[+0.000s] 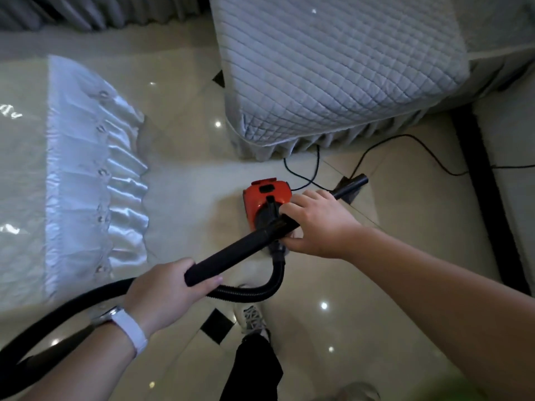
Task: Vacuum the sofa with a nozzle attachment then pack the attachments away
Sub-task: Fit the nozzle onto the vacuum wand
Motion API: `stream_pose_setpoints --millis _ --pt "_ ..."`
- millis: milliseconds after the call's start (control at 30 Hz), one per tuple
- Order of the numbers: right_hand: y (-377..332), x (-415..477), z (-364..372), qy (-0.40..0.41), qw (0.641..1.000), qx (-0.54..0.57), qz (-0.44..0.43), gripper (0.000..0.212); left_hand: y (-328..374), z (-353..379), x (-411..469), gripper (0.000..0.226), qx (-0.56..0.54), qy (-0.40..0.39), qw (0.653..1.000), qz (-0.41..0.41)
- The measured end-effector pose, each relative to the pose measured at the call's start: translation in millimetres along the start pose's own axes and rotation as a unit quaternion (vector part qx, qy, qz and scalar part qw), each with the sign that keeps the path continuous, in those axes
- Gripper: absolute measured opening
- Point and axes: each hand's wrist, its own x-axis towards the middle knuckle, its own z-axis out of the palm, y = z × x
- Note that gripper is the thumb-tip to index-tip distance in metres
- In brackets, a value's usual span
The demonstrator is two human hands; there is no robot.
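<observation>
A small orange vacuum cleaner point(267, 198) sits on the tiled floor in front of the sofa point(333, 68), which has a grey quilted cover. My left hand point(166, 293) grips the near end of a black tube point(231, 256) where the ribbed hose point(260, 290) joins it. My right hand point(315, 224) holds the far end of that tube, at a flat black nozzle attachment point(286, 224), just above the vacuum. Another black tube piece point(351, 185) lies on the floor beyond my right hand.
A table with a white satin ruffled cloth point(95, 183) stands at the left. The black power cord point(405, 143) snakes over the floor near the sofa's skirt. My shoe point(252, 316) and dark trouser leg are below. A dark floor strip point(486, 198) runs at the right.
</observation>
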Motion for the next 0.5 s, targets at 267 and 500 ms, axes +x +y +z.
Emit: stream_pose_setpoints --millis 267,500 --pt "-47.5 96.1 -9.2 0.042 0.998 -0.043 -0.031 0.053 -64.4 -11.8 45.1 0.055 -0.098 0.008 0.995 -0.036" --pt "-62.7 138.4 -0.5 -0.061 0.998 0.001 0.027 0.048 -75.9 14.6 69.5 0.051 -0.198 -0.001 0.971 -0.132"
